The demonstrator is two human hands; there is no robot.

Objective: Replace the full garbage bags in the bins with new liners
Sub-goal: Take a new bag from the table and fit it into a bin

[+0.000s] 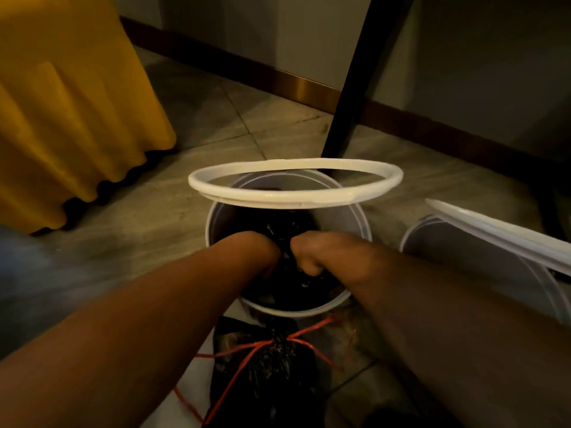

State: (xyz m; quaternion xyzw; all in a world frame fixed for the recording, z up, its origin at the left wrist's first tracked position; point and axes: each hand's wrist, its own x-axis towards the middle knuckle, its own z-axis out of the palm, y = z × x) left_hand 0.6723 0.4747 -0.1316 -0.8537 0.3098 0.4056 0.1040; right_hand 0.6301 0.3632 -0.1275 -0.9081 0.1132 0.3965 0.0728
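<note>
A round white bin [349, 220] stands on the floor in front of me, with its white rim ring [296, 186] raised and hinged open above it. A black bag [287, 230] lies inside. Both my hands reach down into the bin: my left hand [262, 251] and my right hand [309, 254] are bent at the wrist, knuckles close together, fingers buried in the black plastic and mostly hidden. Nearer to me on the floor sits a full black garbage bag [272, 362] tied with orange string [244, 356].
A second white bin [463, 261] with its lid ring [500, 233] tilted stands at the right. A black table leg [355, 88] slants up behind the first bin. Yellow draped cloth [68, 112] hangs at the left. A dark skirting board [247, 69] runs along the wall.
</note>
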